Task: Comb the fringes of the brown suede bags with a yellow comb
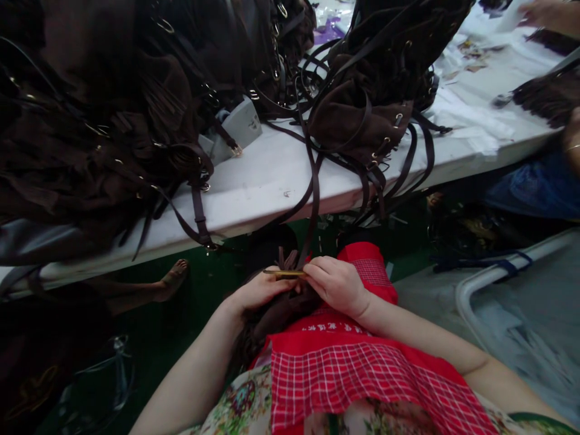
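Here, the left hand (258, 291) and right hand (339, 284) close their fingertips on a slim brass-coloured tool (283, 273), above a brown suede bag (281, 315) lying on the red apron (344, 356).

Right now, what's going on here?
A seated person in a red apron works over their lap. The left hand grips a dark brown suede piece, and the right hand pinches a thin yellowish tool laid across its top. A brown strap hangs down to the hands from the white table, where dark suede bags are piled. Another person's hand shows at the far corner.
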The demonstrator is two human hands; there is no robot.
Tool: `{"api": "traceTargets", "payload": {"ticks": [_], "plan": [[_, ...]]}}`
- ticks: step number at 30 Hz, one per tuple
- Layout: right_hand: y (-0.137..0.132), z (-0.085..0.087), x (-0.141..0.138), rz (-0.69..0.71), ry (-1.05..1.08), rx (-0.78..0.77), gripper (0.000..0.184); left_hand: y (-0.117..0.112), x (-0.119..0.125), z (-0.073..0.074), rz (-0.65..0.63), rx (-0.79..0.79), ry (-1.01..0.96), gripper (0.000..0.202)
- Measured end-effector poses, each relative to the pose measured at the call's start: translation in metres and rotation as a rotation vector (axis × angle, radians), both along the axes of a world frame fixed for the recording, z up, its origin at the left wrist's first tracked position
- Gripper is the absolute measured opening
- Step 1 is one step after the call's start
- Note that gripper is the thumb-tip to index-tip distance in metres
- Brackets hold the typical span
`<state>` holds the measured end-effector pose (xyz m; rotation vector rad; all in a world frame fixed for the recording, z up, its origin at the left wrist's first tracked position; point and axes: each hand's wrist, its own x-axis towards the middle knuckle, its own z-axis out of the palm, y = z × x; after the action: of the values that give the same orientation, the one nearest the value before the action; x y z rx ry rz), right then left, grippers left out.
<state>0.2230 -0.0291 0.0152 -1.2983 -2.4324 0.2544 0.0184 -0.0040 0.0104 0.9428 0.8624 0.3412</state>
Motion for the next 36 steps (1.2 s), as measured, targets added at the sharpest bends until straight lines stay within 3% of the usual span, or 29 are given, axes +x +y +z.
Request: {"api": "traceTargets", "payload": {"ticks": [7,12,15,17,19,22,24,27,31,34,36], "plan": [[0.007,-0.017,-0.011,-0.029,-0.194,-0.248,0.018,-0.005,0.01,0.001,-0.037,0.197,0.025,0.035],[0.024,-0.039,0.01,-0.3,-0.245,-0.44,0.025,-0.014,0.011,0.002,-0.005,0.332,0.148,0.043],[0.025,-0.037,0.023,-0.435,-0.064,-0.44,0.028,-0.014,0.009,-0.001,0.037,0.325,0.154,0.043],[0.019,-0.026,0.023,-0.381,0.126,-0.334,0.029,-0.012,0.009,-0.003,0.052,0.291,0.122,0.043],[0.009,-0.013,0.015,-0.215,0.23,-0.26,0.028,-0.009,0.01,-0.005,0.069,0.274,0.085,0.041],[-0.001,-0.004,-0.001,-0.024,0.129,-0.282,0.026,-0.007,0.012,-0.003,0.073,0.321,0.061,0.034],[0.001,-0.009,-0.007,-0.018,0.001,-0.323,0.025,-0.009,0.012,0.0,0.053,0.356,0.058,0.031],[0.013,-0.025,-0.002,-0.123,-0.088,-0.352,0.023,-0.012,0.01,0.001,0.068,0.337,0.053,0.038],[0.023,-0.024,0.012,-0.312,0.103,-0.295,0.025,-0.012,0.006,-0.002,0.081,0.262,0.057,0.045],[0.013,-0.006,0.01,-0.169,0.234,-0.236,0.026,-0.009,0.006,-0.004,0.106,0.216,0.026,0.042],[0.007,-0.001,0.004,-0.051,0.15,-0.251,0.026,-0.008,0.007,-0.003,0.118,0.221,0.006,0.039]]}}
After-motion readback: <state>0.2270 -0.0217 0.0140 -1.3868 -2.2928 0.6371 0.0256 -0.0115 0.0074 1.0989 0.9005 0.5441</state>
